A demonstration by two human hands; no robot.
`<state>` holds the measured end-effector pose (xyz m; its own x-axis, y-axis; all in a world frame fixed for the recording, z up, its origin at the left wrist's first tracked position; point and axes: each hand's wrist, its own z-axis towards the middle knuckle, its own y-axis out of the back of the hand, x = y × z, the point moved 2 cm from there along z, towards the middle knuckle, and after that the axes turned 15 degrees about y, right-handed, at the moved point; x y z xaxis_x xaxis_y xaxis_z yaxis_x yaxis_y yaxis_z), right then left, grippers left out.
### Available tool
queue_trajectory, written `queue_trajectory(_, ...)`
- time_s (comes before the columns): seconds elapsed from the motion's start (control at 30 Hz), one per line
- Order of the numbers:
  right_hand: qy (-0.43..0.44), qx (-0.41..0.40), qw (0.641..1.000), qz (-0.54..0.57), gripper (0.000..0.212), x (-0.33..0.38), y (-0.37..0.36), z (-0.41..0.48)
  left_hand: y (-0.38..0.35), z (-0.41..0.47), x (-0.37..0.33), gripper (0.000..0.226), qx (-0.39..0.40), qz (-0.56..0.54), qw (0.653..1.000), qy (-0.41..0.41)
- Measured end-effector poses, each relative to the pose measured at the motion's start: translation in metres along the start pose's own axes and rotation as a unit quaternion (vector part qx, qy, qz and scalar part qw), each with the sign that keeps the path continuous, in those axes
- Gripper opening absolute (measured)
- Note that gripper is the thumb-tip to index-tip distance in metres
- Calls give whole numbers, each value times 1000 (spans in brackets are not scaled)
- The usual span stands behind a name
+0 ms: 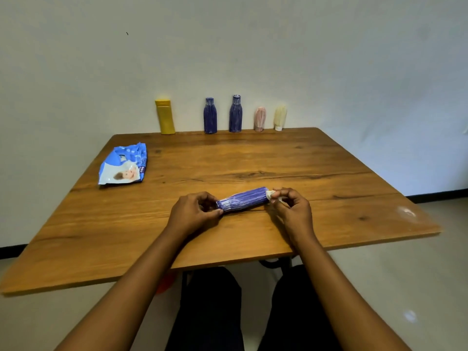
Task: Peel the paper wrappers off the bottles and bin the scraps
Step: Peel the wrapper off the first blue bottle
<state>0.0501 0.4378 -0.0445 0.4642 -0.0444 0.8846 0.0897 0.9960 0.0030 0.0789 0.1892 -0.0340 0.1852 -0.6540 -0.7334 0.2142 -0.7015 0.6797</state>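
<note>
Purple crinkly paper covers the bottle (243, 199) lying sideways dead centre of the frame, low on the wooden counter (253, 158); neck end points left, fat end points right and slightly up-frame. The left hand (193, 214) has thumb and fingers curled in, pinching the neck end; the right hand (291, 206) is pinching a bit of white paper (271, 195) poking out at the fat end, its other fingers loosely bent.

Along the far edge of the counter, against the wall, there's a row standing upright: yellow bottle (165, 116) furthest left; then two purple wrapped bottles (210, 116) (235, 114) side by side; then a pink wrapped bottle (259, 119) and a cream wrapped bottle (280, 118), both shorter. A blue wipes pack (124, 165) lies flat at the left of the counter, well apart from the hands.
</note>
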Motion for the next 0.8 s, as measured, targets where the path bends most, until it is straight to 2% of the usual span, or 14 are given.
queue_trajectory(0.1, 66, 49, 992, -94, 21, 7, -11, -9, 0, -4, 1, 27, 6, 3, 1000, 3)
queue_trajectory(0.2, 154, 105, 969, -162, 22, 16, -26, -18, 1, -8, -1, 38, 13, 4, 1000, -3)
queue_trajectory(0.27, 203, 143, 943, -223, 23, 20, -36, -23, 2, -9, -2, 42, 14, 1, 1000, -5)
queue_trajectory(0.4, 279, 169, 881, -342, 28, 24, -51, -24, 2, -10, -3, 33, 13, -11, 1000, -8)
queue_trajectory(0.6, 294, 174, 875, -343, 17, 26, -73, -27, 1, -6, -4, 26, 30, -34, 999, 5)
queue_trajectory(0.8, 285, 220, 881, -308, 21, 30, -83, -34, 1, -2, -1, 22, 43, -39, 998, 8)
